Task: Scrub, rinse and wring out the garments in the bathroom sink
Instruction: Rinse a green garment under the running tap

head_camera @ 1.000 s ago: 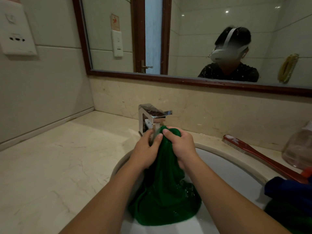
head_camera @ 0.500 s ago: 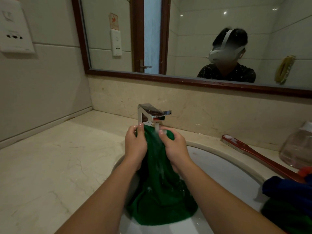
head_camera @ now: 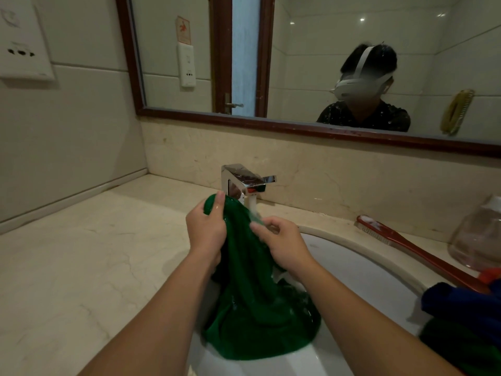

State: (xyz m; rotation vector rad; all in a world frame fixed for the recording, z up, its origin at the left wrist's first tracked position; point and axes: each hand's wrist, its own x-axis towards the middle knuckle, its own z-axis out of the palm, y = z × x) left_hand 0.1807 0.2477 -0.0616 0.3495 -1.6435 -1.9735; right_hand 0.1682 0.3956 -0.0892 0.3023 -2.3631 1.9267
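Two hands hold one wet green garment [head_camera: 252, 308] under the running water. The left hand [head_camera: 207, 229] grips its bunched top just beside the spout, and the right hand [head_camera: 282, 245] pinches a fold lower down. The limp, soaked cloth hangs between them into the white oval sink [head_camera: 366, 270]. Behind it stands one square chrome faucet [head_camera: 244, 183]. On the marble counter [head_camera: 81, 253] to the right lies one red long-handled scrub brush [head_camera: 406, 245], and a dark blue garment [head_camera: 466, 302] is heaped at the sink's right edge.

left hand [head_camera: 207, 229]: raised, fingers [head_camera: 219, 206] curled in grip | right hand [head_camera: 284, 244]: lower, fingers pinching
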